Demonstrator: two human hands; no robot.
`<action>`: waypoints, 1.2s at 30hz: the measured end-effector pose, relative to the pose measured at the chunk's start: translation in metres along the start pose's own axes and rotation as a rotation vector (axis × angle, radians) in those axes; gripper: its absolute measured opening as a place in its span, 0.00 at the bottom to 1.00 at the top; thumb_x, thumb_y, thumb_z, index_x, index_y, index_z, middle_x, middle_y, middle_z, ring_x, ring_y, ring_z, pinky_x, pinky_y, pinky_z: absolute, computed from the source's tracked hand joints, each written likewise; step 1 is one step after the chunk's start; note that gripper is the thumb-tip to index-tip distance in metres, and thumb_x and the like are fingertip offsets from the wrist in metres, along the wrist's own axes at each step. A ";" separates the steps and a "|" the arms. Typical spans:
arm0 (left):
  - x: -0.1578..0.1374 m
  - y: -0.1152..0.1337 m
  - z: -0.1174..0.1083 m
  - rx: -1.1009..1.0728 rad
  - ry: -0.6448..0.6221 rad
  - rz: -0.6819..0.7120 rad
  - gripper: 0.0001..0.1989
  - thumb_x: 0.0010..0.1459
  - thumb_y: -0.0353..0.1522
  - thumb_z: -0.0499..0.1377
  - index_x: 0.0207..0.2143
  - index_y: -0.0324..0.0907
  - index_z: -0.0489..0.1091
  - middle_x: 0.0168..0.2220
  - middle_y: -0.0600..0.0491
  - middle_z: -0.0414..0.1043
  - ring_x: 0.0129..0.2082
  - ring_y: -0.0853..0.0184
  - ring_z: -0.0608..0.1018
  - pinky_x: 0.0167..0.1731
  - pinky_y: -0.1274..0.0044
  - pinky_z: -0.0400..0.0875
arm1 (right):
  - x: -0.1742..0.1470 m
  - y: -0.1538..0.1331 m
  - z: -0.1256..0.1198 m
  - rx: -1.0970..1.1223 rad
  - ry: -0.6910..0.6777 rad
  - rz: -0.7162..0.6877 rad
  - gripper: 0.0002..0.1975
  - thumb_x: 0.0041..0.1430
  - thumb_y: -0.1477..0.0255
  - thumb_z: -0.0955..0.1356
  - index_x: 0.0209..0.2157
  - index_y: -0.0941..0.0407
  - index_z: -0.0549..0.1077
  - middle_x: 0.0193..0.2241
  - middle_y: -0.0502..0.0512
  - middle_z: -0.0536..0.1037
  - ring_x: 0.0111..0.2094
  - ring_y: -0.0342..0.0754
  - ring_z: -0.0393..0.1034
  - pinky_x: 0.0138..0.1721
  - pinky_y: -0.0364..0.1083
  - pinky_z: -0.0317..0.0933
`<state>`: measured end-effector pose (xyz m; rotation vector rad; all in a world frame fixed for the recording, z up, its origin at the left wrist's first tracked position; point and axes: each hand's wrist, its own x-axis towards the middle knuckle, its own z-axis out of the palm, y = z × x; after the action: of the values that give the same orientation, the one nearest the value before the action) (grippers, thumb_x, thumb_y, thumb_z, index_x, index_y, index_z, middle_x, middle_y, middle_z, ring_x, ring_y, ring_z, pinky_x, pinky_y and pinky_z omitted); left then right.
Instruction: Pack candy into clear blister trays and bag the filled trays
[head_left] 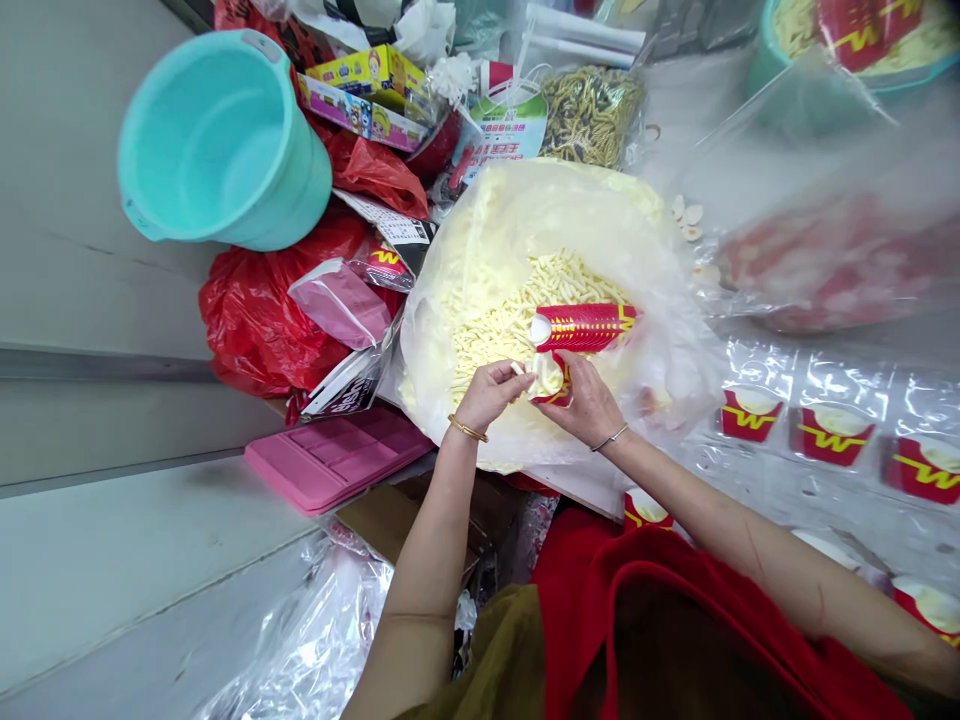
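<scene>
My left hand (487, 394) pinches a pale yellow fry-shaped stick (517, 368) at the mouth of a small red fry carton (559, 388). My right hand (589, 404) is closed around that carton, which has a yellow mark and pale contents showing at its opening. Just beyond the hands, a nested stack of red cartons (583, 327) lies on its side. It rests on a heap of pale yellow fry-shaped sticks (491, 330) inside a large, opened clear plastic bag (517, 215). The fingertips of both hands nearly meet.
At the left, a turquoise bucket (217, 140) stands by a red plastic bag (262, 320) and pink trays (337, 458). Filled cartons in clear packaging (750, 415) line the right side. A blurred clear bag of reddish things (832, 260) lies behind them. Another tub (825, 105) stands far right.
</scene>
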<state>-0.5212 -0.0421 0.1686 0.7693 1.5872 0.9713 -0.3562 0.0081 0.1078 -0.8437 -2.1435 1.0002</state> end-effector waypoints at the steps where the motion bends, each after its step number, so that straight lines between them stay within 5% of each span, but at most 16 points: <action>1: -0.001 -0.001 0.000 0.019 0.002 0.007 0.15 0.47 0.40 0.63 0.22 0.39 0.64 0.18 0.60 0.58 0.18 0.76 0.59 0.21 0.81 0.53 | -0.001 0.000 -0.001 -0.003 0.001 -0.005 0.35 0.52 0.63 0.70 0.57 0.56 0.53 0.51 0.64 0.66 0.52 0.57 0.61 0.52 0.58 0.60; 8: -0.012 -0.004 0.035 0.696 0.175 0.129 0.09 0.51 0.31 0.57 0.20 0.40 0.63 0.18 0.58 0.60 0.20 0.73 0.62 0.23 0.79 0.54 | -0.016 0.001 0.003 -0.087 -0.072 -0.087 0.31 0.53 0.69 0.68 0.57 0.60 0.55 0.50 0.66 0.67 0.51 0.59 0.61 0.52 0.58 0.60; 12: -0.016 -0.007 0.049 0.685 0.075 0.118 0.03 0.51 0.30 0.56 0.26 0.40 0.66 0.21 0.57 0.66 0.22 0.72 0.67 0.25 0.79 0.59 | -0.024 0.010 0.005 -0.086 -0.083 -0.098 0.29 0.53 0.73 0.66 0.56 0.60 0.56 0.49 0.65 0.67 0.50 0.58 0.61 0.51 0.58 0.61; 15: -0.008 -0.015 0.033 0.434 0.052 0.083 0.08 0.53 0.33 0.56 0.36 0.40 0.67 0.25 0.56 0.69 0.25 0.72 0.71 0.27 0.80 0.64 | -0.026 0.019 0.005 -0.063 -0.040 -0.057 0.32 0.53 0.66 0.68 0.57 0.59 0.55 0.49 0.65 0.67 0.50 0.58 0.62 0.51 0.58 0.61; 17: 0.006 -0.023 0.015 0.404 0.194 0.081 0.10 0.57 0.36 0.54 0.39 0.40 0.66 0.26 0.56 0.69 0.26 0.71 0.72 0.28 0.80 0.65 | -0.025 0.023 0.005 -0.056 -0.004 -0.013 0.34 0.53 0.63 0.69 0.57 0.59 0.54 0.49 0.66 0.67 0.51 0.58 0.62 0.51 0.58 0.61; 21: 0.048 -0.044 -0.017 0.807 0.571 0.039 0.09 0.56 0.37 0.56 0.31 0.41 0.67 0.28 0.53 0.67 0.32 0.67 0.72 0.34 0.76 0.65 | -0.022 0.025 0.006 -0.058 0.017 0.033 0.35 0.52 0.62 0.70 0.57 0.60 0.55 0.49 0.66 0.67 0.51 0.57 0.62 0.53 0.57 0.61; 25: 0.070 -0.057 -0.027 0.949 0.643 0.007 0.03 0.54 0.31 0.57 0.28 0.41 0.68 0.34 0.50 0.66 0.36 0.65 0.71 0.38 0.74 0.65 | -0.022 0.024 0.006 -0.055 0.014 0.054 0.36 0.52 0.62 0.70 0.58 0.59 0.54 0.50 0.65 0.66 0.52 0.57 0.61 0.53 0.56 0.60; 28: 0.052 -0.048 -0.020 0.835 0.665 0.188 0.04 0.56 0.31 0.55 0.30 0.40 0.69 0.36 0.49 0.65 0.37 0.66 0.71 0.38 0.75 0.66 | -0.023 0.024 0.002 -0.051 0.013 0.069 0.35 0.52 0.63 0.70 0.57 0.60 0.54 0.50 0.65 0.66 0.52 0.56 0.62 0.53 0.56 0.60; 31: 0.009 -0.023 0.002 0.830 0.530 0.401 0.07 0.60 0.34 0.53 0.33 0.41 0.69 0.37 0.50 0.67 0.40 0.66 0.71 0.41 0.73 0.66 | -0.023 0.020 -0.001 -0.052 0.011 0.069 0.35 0.52 0.63 0.70 0.57 0.59 0.55 0.50 0.65 0.66 0.52 0.57 0.61 0.53 0.57 0.60; 36: -0.058 0.006 0.063 1.200 0.283 0.393 0.16 0.59 0.37 0.55 0.48 0.42 0.66 0.53 0.45 0.65 0.51 0.57 0.67 0.48 0.64 0.61 | -0.031 0.002 -0.004 -0.033 0.027 0.042 0.31 0.52 0.71 0.67 0.57 0.59 0.55 0.49 0.65 0.67 0.51 0.56 0.62 0.52 0.57 0.61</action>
<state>-0.4473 -0.0770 0.1938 1.8648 2.2999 0.2789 -0.3344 -0.0122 0.0997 -0.9170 -2.1331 0.9714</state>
